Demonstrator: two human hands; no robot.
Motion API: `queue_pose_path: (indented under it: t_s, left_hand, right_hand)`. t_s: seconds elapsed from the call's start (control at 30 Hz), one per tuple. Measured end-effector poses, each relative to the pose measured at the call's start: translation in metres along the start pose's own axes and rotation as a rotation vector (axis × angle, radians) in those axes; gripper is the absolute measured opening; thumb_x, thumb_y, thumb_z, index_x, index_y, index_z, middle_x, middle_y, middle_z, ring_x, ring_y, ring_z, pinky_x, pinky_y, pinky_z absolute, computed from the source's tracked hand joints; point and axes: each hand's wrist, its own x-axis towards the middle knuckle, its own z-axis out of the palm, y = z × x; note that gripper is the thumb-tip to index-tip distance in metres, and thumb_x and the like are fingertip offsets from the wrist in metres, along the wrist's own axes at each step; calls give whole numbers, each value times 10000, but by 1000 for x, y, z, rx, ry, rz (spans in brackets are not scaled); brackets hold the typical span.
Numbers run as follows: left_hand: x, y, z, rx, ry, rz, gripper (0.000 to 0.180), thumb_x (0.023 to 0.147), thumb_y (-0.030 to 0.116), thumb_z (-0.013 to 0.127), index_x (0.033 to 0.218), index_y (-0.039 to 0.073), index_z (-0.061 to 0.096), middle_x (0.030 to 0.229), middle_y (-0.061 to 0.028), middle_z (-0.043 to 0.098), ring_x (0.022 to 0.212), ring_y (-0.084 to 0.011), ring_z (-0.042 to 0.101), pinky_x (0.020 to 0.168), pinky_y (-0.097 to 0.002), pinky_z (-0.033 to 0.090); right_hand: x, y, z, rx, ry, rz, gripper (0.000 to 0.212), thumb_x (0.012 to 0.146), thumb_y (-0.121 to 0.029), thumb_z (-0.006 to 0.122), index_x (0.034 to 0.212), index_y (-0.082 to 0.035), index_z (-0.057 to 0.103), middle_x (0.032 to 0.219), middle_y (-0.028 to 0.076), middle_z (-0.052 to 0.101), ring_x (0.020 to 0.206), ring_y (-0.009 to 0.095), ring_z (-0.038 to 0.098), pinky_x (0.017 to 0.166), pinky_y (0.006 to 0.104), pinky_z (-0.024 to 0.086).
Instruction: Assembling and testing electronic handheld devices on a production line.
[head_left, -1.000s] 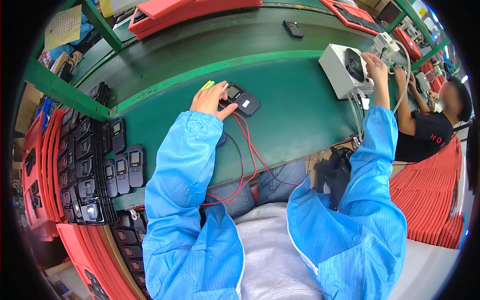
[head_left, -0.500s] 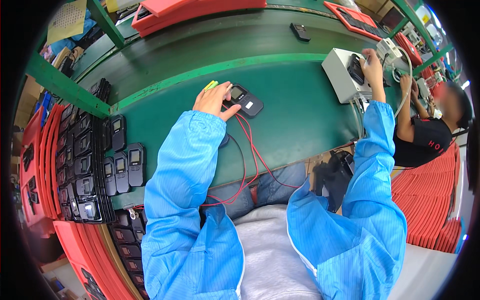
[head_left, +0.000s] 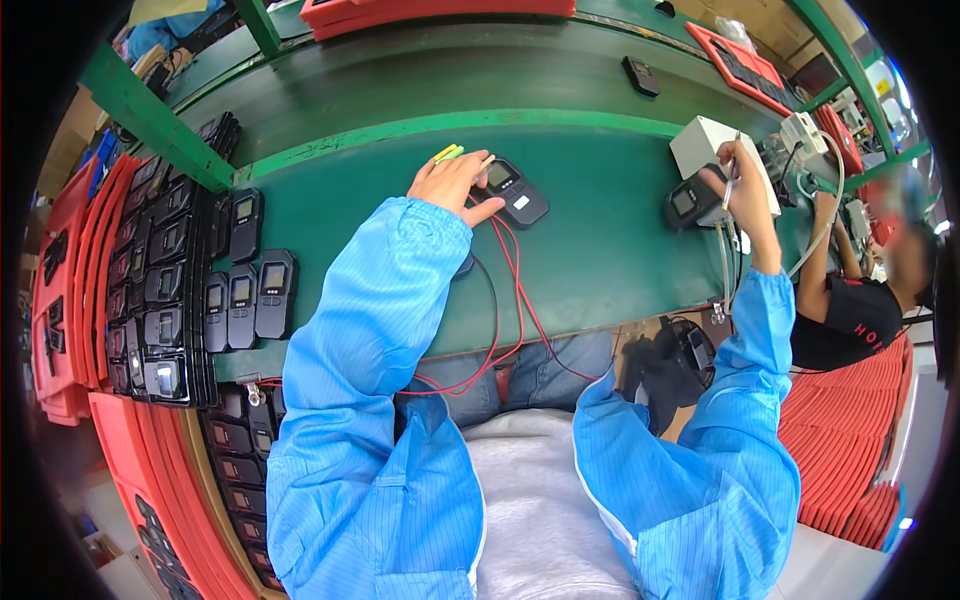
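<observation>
My left hand (head_left: 450, 186) is curled at the left edge of a black handheld device (head_left: 522, 198) with a small screen, lying on the green bench. Its thumb and forefinger grip that edge; yellow and green bits show at the other fingertips. Red wires (head_left: 517, 290) run from beside this hand toward my lap. Raised at the right, my right hand (head_left: 742, 192) pinches a second black handheld device (head_left: 690, 202) and also holds a thin pen-like tool (head_left: 729, 190). That device is tilted, in front of a white box (head_left: 705, 145).
Several similar devices (head_left: 242, 305) stand at the left, beside stacked black trays (head_left: 165, 290) and red trays (head_left: 95, 270). Another device (head_left: 641, 76) lies on the far strip past a green rail (head_left: 450, 122). A co-worker (head_left: 850, 310) sits at the right near stacked red trays (head_left: 845, 430).
My right hand has drawn the second device away from the white box, leftward and toward me. My left hand stays at its device. The whole view has shifted slightly.
</observation>
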Motion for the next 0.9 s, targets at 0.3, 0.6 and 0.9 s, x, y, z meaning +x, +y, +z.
queue_pose_path:
  t_s: [0.3,0.6,0.9]
  left_hand:
    - [-1,1,1,12,-12,0,616,799,279,753,1289,21,484,955,-65,595,970,-260,589,1015,-447,395]
    - [1,0,-8,-25,-119,-54,603,845,344,697,1302,36,451,1018,-51,573,1144,-255,537,1104,-485,300]
    - [-2,3,-3,-19,-48,-31,591,834,315,713,1291,25,474,976,-56,583,1047,-254,562,1054,-463,350]
  right_hand:
    - [-2,-23,27,-381,109,-338,155,829,-96,644,947,-68,547,921,129,602,897,339,586,965,425,414]
    - [-2,-34,92,-454,2,-143,184,864,-166,649,877,-53,505,899,117,623,944,339,604,1020,496,383]
    - [2,-96,128,361,-84,-231,167,916,-125,625,889,-9,509,1043,170,645,1160,315,587,981,387,425]
